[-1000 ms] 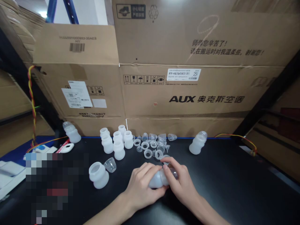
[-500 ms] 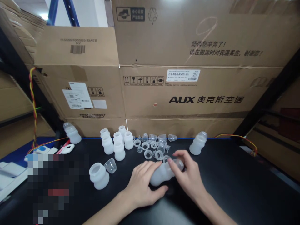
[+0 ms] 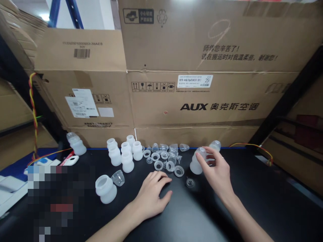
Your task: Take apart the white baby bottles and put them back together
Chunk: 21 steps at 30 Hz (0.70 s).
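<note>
My right hand grips the top of a capped white plastic bottle that stands on the black table, beside another capped bottle behind my fingers. My left hand rests on the table, fingers loosely curled, holding nothing. A small clear nipple piece lies between my hands. An open white bottle with a clear cap leaning on it sits left of my left hand.
Several uncapped white bottles stand in a cluster at the back, next to a scatter of clear rings and caps. One more capped bottle is at far left. Large cardboard boxes wall the back.
My right hand carried the capped bottle from between both hands to the back right and stood it upright. My left hand let go and stayed on the table.
</note>
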Motion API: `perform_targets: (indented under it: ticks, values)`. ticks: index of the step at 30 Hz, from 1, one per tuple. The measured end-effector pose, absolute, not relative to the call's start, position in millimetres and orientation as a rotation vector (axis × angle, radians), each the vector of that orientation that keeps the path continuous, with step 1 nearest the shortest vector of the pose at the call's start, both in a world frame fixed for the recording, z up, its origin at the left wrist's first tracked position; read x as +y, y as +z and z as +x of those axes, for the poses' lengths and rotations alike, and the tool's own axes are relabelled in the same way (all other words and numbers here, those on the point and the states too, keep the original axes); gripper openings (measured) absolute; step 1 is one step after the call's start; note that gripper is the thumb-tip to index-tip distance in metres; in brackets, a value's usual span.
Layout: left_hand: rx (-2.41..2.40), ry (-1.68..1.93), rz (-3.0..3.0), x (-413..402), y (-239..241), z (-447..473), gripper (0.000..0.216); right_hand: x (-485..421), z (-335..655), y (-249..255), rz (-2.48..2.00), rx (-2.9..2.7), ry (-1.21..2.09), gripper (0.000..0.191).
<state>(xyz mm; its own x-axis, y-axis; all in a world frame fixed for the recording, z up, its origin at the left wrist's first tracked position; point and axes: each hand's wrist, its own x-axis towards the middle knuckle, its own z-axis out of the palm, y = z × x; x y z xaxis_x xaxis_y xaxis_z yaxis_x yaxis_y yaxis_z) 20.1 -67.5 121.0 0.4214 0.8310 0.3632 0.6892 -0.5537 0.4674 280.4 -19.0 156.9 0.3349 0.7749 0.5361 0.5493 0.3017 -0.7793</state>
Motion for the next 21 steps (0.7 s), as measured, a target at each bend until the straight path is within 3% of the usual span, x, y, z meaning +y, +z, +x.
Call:
perform_targets:
  ticks: [6, 11, 16, 18, 21]
  values:
    - [1.314, 0.781, 2.447, -69, 126, 22, 0.026, -10, 288, 146, -1.501, -1.42, 0.163, 0.052]
    - [1.309, 0.791, 2.458, -68, 126, 21, 0.023, -6, 288, 146, -1.435, -1.434, -0.175, 0.066]
    - [1.294, 0.837, 2.469, -68, 123, 20, 0.023, -15, 279, 153, -1.292, -1.392, -0.4, 0.036]
    - [1.293, 0.848, 2.476, -68, 122, 20, 0.023, -20, 275, 151, -1.228, -1.463, -0.28, 0.022]
    - [1.306, 0.823, 2.47, -68, 124, 20, 0.024, -23, 268, 141, -1.231, -1.633, 0.067, 0.019]
